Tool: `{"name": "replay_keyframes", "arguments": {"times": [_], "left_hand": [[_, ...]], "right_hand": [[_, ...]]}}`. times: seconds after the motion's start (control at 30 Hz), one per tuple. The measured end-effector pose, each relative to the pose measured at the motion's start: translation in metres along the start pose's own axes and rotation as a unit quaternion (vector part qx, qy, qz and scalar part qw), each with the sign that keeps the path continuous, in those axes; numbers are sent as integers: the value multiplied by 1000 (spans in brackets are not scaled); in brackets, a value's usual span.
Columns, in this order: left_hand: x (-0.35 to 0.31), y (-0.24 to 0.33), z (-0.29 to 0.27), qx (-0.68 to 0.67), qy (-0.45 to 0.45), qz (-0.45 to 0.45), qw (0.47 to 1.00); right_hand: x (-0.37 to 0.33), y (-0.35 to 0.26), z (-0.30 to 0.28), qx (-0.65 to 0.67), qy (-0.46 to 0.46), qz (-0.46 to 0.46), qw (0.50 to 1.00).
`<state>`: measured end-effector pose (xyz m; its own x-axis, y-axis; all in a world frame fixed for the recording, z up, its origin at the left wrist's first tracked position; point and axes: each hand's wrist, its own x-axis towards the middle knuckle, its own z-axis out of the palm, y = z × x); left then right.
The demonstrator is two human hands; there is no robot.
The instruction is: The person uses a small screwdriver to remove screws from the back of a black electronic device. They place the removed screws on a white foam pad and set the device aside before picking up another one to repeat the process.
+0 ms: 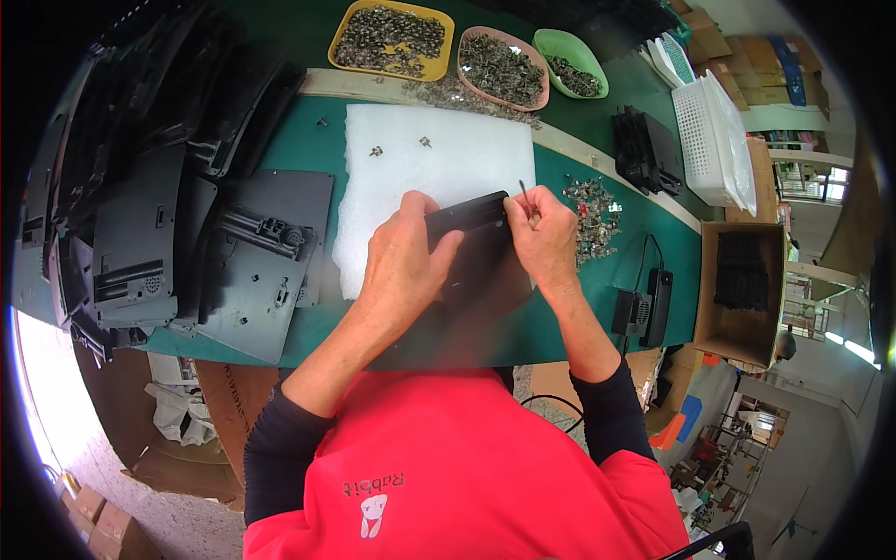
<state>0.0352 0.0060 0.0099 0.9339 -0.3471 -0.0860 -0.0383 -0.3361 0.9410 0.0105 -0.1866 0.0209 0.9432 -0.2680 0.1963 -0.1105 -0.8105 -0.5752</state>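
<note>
My left hand (403, 254) grips a black plastic housing panel (474, 259), thumb lying across its face and fingers behind its far left edge. The panel is tilted above the near edge of a white foam sheet (439, 168). At the panel's upper right corner, my right hand (546, 238) is closed in a pinch. A thin dark pin-like piece (524, 192) sticks up from its fingers; its exact kind cannot be made out. Two small metal clips (376, 151) lie apart on the foam.
Black panels (140, 224) are stacked at the left. Yellow (450, 37), pink (544, 89) and green (605, 70) trays of small metal parts stand at the back. Loose metal parts (595, 219) lie right of my right hand, near a black adapter (659, 303) and an open carton (786, 289).
</note>
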Motion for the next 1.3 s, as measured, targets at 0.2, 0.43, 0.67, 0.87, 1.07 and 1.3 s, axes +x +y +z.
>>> {"name": "replay_keyframes", "arguments": {"times": [0.2,0.43,0.67,0.87,1.07,1.3], "left_hand": [[1,17,-9,-12,-37,-51,998],[1,16,-9,-14,-30,-24,999],[0,19,-11,-22,-39,-41,998],[0,13,-9,-13,-32,-23,999],[1,9,-7,-9,-27,-20,999],[2,14,-10,-30,-47,-52,997]], "right_hand": [[-3,13,14,-75,63,-145,985],[19,9,-15,115,-147,136,973],[20,-4,-19,41,-148,143,978],[5,6,-14,68,-71,67,993],[-1,7,-12,205,-75,170,961],[-1,6,-8,210,-61,163,962]]}}
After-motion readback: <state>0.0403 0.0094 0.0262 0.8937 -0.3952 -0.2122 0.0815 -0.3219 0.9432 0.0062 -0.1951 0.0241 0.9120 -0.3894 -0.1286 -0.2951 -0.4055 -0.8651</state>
